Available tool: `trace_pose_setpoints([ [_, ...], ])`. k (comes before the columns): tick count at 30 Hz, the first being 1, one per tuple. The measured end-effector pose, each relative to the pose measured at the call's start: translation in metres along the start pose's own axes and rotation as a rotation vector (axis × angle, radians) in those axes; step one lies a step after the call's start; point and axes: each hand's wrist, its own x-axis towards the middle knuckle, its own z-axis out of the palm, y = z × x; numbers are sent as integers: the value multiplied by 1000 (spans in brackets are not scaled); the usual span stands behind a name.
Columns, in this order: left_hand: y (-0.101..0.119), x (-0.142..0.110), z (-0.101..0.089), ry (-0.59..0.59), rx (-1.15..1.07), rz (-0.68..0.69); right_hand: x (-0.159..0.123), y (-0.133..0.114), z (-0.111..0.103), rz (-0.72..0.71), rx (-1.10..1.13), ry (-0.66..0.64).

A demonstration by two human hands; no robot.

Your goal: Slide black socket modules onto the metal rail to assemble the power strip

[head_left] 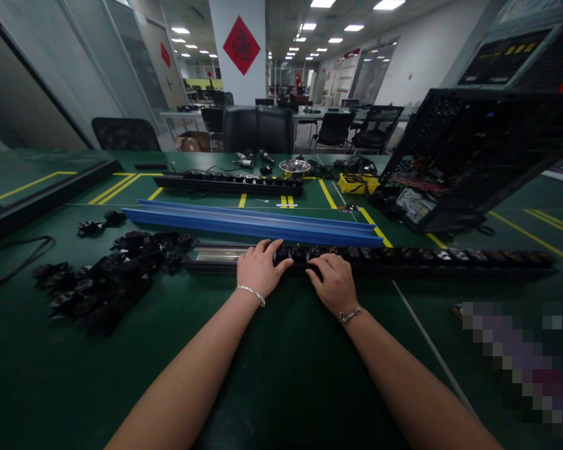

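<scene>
A long black channel [220, 267] lies across the table in front of me, its bare silvery inside showing at the left end. Small black parts [403, 255] sit in a row along its middle and right. My left hand [259, 270] reaches over the channel, thumb and fingers around a small black part at the left end of the row. Just to the right, my right hand [334, 284] curls thumb and fingertips onto another small black part in the row; the exact contact is partly hidden. A heap of loose black parts [107, 281] lies left of the channel.
Behind the channel is a blue rail [253, 226], and beyond it another black channel [229, 185] with parts. A metal bowl [294, 167] and yellow boxes [358, 183] stand farther back. An open computer case [450, 162] rises at right; a long black bar [51, 197] lies left.
</scene>
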Motion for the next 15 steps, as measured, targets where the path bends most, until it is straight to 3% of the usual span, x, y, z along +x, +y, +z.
trace_pose_setpoints([
  [5,3,6,-3,-50,-2,-57,1,-1,0,20,-9,-16],
  [15,-10,5,-5,16,1,-75,1,-3,-1,28,-11,-36],
])
